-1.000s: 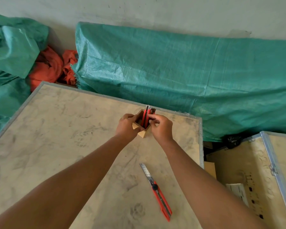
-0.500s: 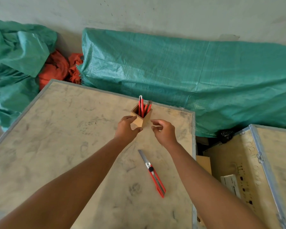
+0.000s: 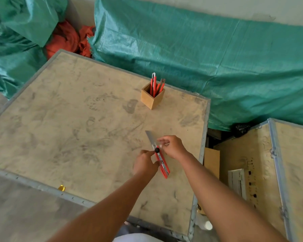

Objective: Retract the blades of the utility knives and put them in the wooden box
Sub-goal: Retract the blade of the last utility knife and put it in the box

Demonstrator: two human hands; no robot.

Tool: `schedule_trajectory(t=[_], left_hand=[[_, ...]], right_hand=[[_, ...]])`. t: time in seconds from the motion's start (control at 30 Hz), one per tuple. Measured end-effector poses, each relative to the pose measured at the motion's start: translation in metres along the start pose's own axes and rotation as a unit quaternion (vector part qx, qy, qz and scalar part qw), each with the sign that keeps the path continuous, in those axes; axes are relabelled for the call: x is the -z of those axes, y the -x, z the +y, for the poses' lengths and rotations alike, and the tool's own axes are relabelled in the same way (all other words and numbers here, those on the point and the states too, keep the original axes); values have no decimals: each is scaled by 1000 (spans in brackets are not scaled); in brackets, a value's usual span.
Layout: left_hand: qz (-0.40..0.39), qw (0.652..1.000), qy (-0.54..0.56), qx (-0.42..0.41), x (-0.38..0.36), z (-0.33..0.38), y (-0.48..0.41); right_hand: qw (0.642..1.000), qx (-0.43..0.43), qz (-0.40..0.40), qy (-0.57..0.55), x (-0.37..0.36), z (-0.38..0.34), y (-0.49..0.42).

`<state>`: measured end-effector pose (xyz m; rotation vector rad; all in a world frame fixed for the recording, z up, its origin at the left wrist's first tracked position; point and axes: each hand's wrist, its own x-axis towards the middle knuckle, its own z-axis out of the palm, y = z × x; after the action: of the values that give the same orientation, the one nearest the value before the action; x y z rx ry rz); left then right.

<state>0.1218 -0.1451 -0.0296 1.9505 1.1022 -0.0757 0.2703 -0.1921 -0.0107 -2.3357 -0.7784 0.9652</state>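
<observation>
A red utility knife (image 3: 163,165) lies on the plywood crate top (image 3: 77,128), its silver blade (image 3: 150,137) extended toward the far side. My left hand (image 3: 145,163) pinches the knife's body just below the black knob. My right hand (image 3: 172,146) touches the knife near the knob from the right, fingers curled. A small wooden box (image 3: 151,100) stands upright near the far edge, holding two or three red utility knives (image 3: 155,86) that stick up out of it.
A green tarp (image 3: 217,67) covers a bulk behind the crate, with orange cloth (image 3: 68,39) at the far left. A second crate (image 3: 252,163) sits lower to the right, across a gap beside the crate's right edge.
Both hands left the wooden box and came back toward me to the knife lying on the crate. They now hold it. The camera view also shifted.
</observation>
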Motion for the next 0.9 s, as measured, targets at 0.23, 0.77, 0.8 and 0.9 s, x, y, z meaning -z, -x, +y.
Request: schedule_trajectory(t=[0.23,0.77,0.8,0.9], left_hand=[[-7,997,-75,11,-19,-1,5],[-70,985,158,-28,35,-7,11],[-81,977,195,-28,46,-4,15],[-101,960,259,-42,77,1,27]], right_hand=[[998,20,-49,44,-14,9,0],[987,4,10,-163,9,-18,25],[983,5,14,-181,12,-24,29],[970,25,24,-241,19,-45,40]])
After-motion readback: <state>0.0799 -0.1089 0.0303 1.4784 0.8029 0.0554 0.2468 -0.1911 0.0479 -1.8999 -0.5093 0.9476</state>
